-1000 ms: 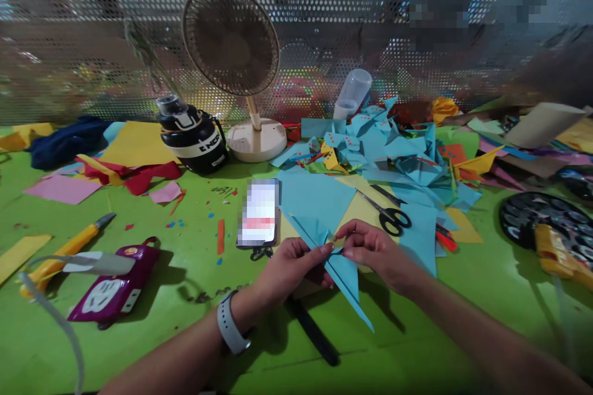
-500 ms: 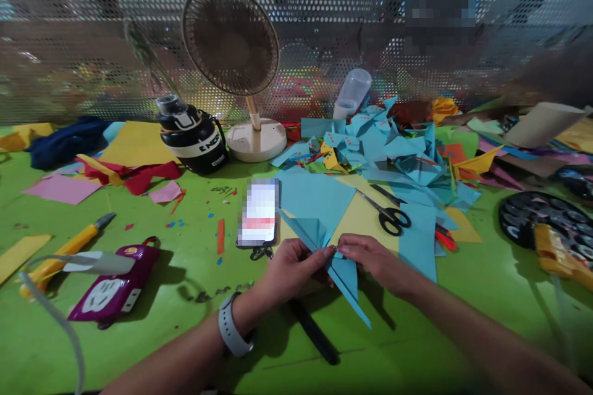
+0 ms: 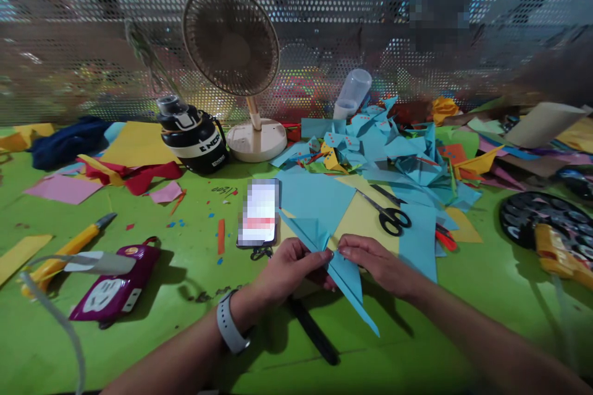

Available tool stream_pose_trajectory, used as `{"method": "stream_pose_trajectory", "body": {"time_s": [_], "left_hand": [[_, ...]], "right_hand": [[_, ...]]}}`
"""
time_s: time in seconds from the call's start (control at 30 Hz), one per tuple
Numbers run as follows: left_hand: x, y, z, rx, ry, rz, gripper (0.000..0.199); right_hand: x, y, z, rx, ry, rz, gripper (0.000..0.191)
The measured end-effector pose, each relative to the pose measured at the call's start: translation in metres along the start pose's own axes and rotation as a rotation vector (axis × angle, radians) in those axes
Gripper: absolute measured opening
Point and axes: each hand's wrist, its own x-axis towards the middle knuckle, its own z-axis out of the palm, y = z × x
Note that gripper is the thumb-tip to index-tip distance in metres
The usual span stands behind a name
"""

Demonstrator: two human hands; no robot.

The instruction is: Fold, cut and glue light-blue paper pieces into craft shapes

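Pinched between both hands above the table is a folded blue paper (image 3: 345,278), with long points slanting from upper left to lower right. My left hand (image 3: 299,262) grips its middle, thumb on top and other fingers underneath. My right hand (image 3: 370,259) pinches the fold just beside the left thumb. Beyond the hands lie a flat blue sheet (image 3: 319,197) and a yellow sheet (image 3: 370,219). Black-handled scissors (image 3: 393,220) rest on the yellow one. Below my left hand sits a black stick-like object (image 3: 315,330), partly hidden.
A phone (image 3: 259,210) lies left of the sheets. Blue folded papers (image 3: 389,142) are heaped at the back right. A fan (image 3: 231,43) and a black bottle (image 3: 192,136) stand at the back. A purple corded device (image 3: 115,284) and a yellow cutter (image 3: 69,253) lie left.
The blue paper has turned slightly, its lower point reaching further down and right. A small fold near the thumbs stands up more. Both hands keep nearly the same place.
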Motion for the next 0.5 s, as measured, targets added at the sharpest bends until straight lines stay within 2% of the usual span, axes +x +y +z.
{"method": "stream_pose_trajectory", "body": {"time_s": [0.37,0.5], "left_hand": [[0.0002,0.0035,-0.0060,0.016,-0.103,-0.023,0.034],[0.0025,0.0020,-0.0035,0.036,-0.005,-0.034,0.036]], "right_hand": [[0.0012,-0.0002,-0.0044,-0.086,-0.083,-0.041,0.028],[0.0034,0.0055,-0.0052,-0.214,-0.019,-0.095,0.032]]}}
